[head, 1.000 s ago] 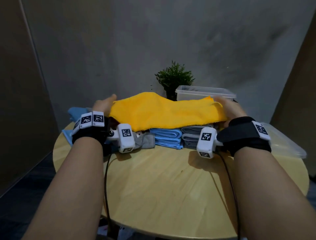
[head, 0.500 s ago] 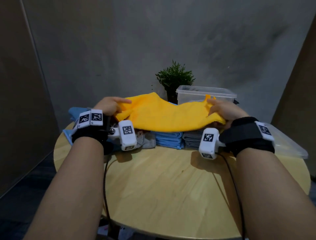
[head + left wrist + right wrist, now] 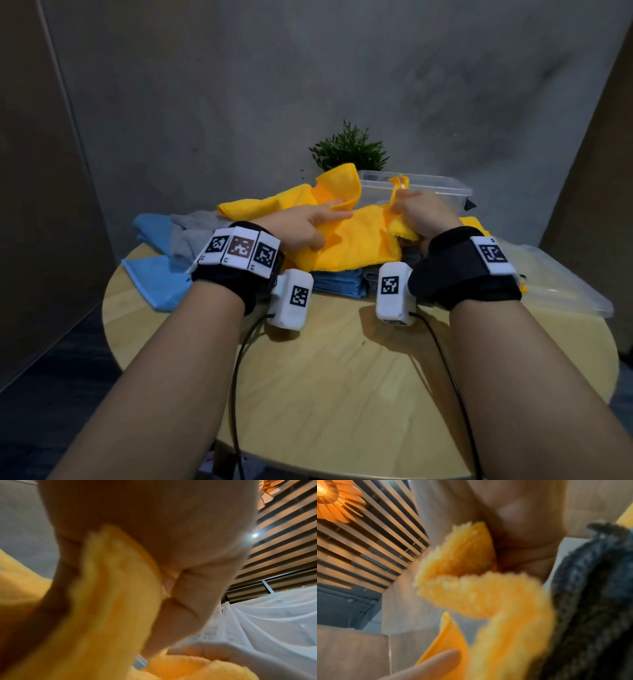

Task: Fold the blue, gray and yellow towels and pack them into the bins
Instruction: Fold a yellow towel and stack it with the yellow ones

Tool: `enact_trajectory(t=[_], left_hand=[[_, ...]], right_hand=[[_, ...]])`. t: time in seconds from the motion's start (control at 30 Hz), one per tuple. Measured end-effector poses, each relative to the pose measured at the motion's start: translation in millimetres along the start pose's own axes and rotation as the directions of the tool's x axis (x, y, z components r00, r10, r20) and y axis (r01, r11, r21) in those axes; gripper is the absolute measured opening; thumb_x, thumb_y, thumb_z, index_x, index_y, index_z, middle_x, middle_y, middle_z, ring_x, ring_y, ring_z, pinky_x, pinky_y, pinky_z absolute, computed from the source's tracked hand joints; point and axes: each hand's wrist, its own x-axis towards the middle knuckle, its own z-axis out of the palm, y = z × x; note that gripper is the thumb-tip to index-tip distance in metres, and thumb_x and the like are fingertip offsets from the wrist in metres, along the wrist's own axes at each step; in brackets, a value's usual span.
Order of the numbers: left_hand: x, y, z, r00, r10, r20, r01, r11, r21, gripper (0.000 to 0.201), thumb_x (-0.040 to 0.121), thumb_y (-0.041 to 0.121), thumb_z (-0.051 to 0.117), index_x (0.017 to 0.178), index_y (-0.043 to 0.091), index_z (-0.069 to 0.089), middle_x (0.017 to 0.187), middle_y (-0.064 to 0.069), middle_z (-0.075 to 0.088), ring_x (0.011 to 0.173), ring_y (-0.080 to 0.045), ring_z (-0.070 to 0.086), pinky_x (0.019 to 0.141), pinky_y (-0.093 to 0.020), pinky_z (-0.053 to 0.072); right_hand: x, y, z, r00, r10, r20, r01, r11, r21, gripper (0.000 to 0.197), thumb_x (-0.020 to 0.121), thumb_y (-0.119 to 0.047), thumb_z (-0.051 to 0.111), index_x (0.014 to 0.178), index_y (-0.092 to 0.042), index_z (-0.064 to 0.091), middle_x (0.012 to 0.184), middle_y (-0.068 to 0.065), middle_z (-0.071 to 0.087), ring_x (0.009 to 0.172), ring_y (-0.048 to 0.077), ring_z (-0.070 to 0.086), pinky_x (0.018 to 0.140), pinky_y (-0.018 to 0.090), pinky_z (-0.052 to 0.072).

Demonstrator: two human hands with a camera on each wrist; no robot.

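1. On the round pale wooden table [image 3: 342,394], the rumpled bright yellow microfibre towel [image 3: 356,240] lies over a row of folded towels near the table's far edge, hiding most of them.
2. Under the towel's near hem only the ends of a folded blue towel [image 3: 339,282] show, with a folded gray one just beside it, largely hidden behind the right wrist camera.
3. The left hand [image 3: 301,228] holds a fold of the yellow towel; its forefinger lies straight on the cloth, and the left wrist view shows cloth [image 3: 109,601] bunched against the palm, though blurred.
4. The right hand [image 3: 423,214] is closed around another bunch of the yellow cloth, one corner sticking up above the knuckles; the right wrist view [image 3: 477,574] confirms this, again blurred.
5. Behind the yellow towel stands a clear rectangular plastic bin [image 3: 431,192]; its contents cannot be made out.
6. Right of the towel lies a clear plastic lid [image 3: 565,287].
7. Left of it sit loose blue [image 3: 154,281] and gray [image 3: 191,236] towels, unfolded.
8. A small green potted plant [image 3: 349,149] rises behind the bin.
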Motion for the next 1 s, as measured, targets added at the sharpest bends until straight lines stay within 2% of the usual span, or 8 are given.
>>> enact_trajectory(t=[0.13, 0.23, 0.33, 0.4, 0.63, 0.73, 0.77, 1.0], left_hand=[[2, 9, 6, 0.988, 0.028, 0.153, -0.027, 1.0, -0.011, 0.063, 0.088, 0.0, 0.052, 0.142, 0.03, 0.038, 0.157, 0.016, 0.006, 0.144, -0.01, 0.01, 0.111, -0.03, 0.025], [1, 10, 10, 0.979, -0.017, 0.203, 0.043, 0.992, -0.122, 0.05, 0.091, 0.011, 0.057, 0.137, 0.025, 0.045, 0.146, 0.013, 0.035, 0.126, -0.02, 0.047, 0.099, -0.033, 0.042], [0, 9, 8, 0.994, -0.022, -0.108, -0.001, 0.978, -0.21, 0.026, 0.096, 0.028, 0.051, 0.116, 0.017, 0.064, 0.095, 0.0, 0.062, 0.09, -0.023, 0.061, 0.079, -0.033, 0.046], [6, 0, 3, 0.931, -0.052, -0.362, 0.017, 0.995, -0.101, 0.03, 0.098, 0.03, 0.046, 0.108, 0.01, 0.066, 0.106, -0.006, 0.062, 0.107, -0.024, 0.055, 0.083, -0.027, 0.036], [10, -27, -8, 0.717, -0.316, -0.622, 0.375, 0.926, -0.039, 0.036, 0.091, 0.034, 0.057, 0.12, 0.013, 0.054, 0.123, -0.012, 0.056, 0.113, -0.03, 0.052, 0.08, -0.034, 0.037], [7, -35, -11, 0.762, -0.378, -0.526, 0.482, 0.874, 0.07, 0.052, 0.082, 0.019, 0.069, 0.129, 0.018, 0.047, 0.133, -0.014, 0.044, 0.12, -0.034, 0.046, 0.083, -0.038, 0.04], [6, -35, -10, 0.773, -0.403, -0.489, 0.506, 0.858, 0.092, 0.055, 0.082, 0.015, 0.068, 0.131, 0.019, 0.044, 0.136, -0.016, 0.038, 0.123, -0.037, 0.042, 0.083, -0.038, 0.04], [7, -45, -13, 0.643, -0.344, -0.685, 0.354, 0.926, -0.133, 0.028, 0.089, -0.002, 0.049, 0.114, 0.01, 0.057, 0.123, -0.017, 0.054, 0.109, -0.03, 0.053, 0.075, -0.03, 0.039]], right_hand=[[-3, -9, 17, 0.997, -0.067, 0.037, 0.069, 0.995, -0.077, 0.056, 0.094, -0.051, 0.046, 0.12, -0.004, 0.061, 0.113, 0.016, 0.062, 0.108, 0.03, 0.056, 0.094, 0.045, 0.046], [-1, -3, 27, 0.998, -0.059, -0.008, 0.058, 0.989, -0.135, 0.035, 0.093, -0.039, 0.057, 0.065, -0.018, 0.05, 0.063, 0.0, 0.04, 0.061, 0.016, 0.041, 0.055, 0.026, 0.034], [3, 3, 28, 0.995, -0.049, -0.081, 0.044, 0.997, -0.07, 0.045, 0.091, -0.023, 0.06, 0.053, -0.017, 0.037, 0.054, 0.002, 0.032, 0.053, 0.018, 0.032, 0.058, 0.032, 0.029], [2, 1, 28, 0.994, -0.035, -0.101, 0.031, 0.999, -0.039, 0.047, 0.091, -0.023, 0.059, 0.051, -0.017, 0.034, 0.054, 0.003, 0.03, 0.052, 0.019, 0.03, 0.056, 0.033, 0.025], [0, 0, 23, 0.999, 0.006, -0.042, -0.011, 0.995, -0.102, 0.037, 0.08, -0.007, 0.068, 0.052, -0.014, 0.044, 0.058, 0.006, 0.042, 0.058, 0.02, 0.041, 0.054, 0.028, 0.035], [-1, -2, 23, 0.999, -0.015, -0.029, 0.011, 0.992, -0.126, 0.004, 0.078, -0.007, 0.069, 0.082, -0.006, 0.068, 0.09, 0.018, 0.064, 0.088, 0.032, 0.059, 0.076, 0.041, 0.053], [-1, -2, 23, 1.0, -0.005, -0.026, 0.002, 0.992, -0.128, 0.019, 0.078, -0.007, 0.069, 0.097, -0.004, 0.07, 0.101, 0.019, 0.065, 0.096, 0.034, 0.059, 0.084, 0.045, 0.054], [-1, -1, 22, 1.0, -0.004, -0.01, 0.003, 0.992, -0.128, 0.038, 0.082, -0.006, 0.065, 0.12, -0.003, 0.063, 0.121, 0.017, 0.06, 0.11, 0.035, 0.056, 0.094, 0.05, 0.049]])
